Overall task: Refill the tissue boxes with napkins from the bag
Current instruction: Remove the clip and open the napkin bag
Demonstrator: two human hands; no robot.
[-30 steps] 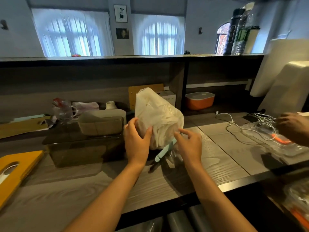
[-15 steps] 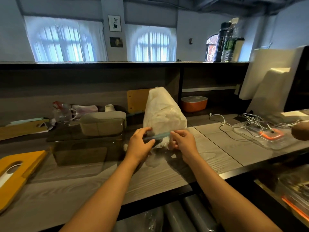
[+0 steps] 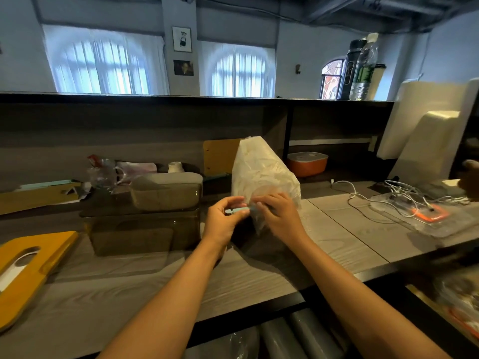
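Grey wood-grain counter (image 3: 337,229) is carrying the work, with the left hand (image 3: 223,221) pinching a teal sealing clip (image 3: 237,210) while the right hand (image 3: 278,216) is gripping the gathered plastic beside it. Sliding the clip sideways while holding the neck taut should be freeing it without tearing. Above both hands, the napkin bag (image 3: 261,172) is standing upright, cloudy and crinkled, and the smoky tissue box (image 3: 145,229) is waiting left of them.
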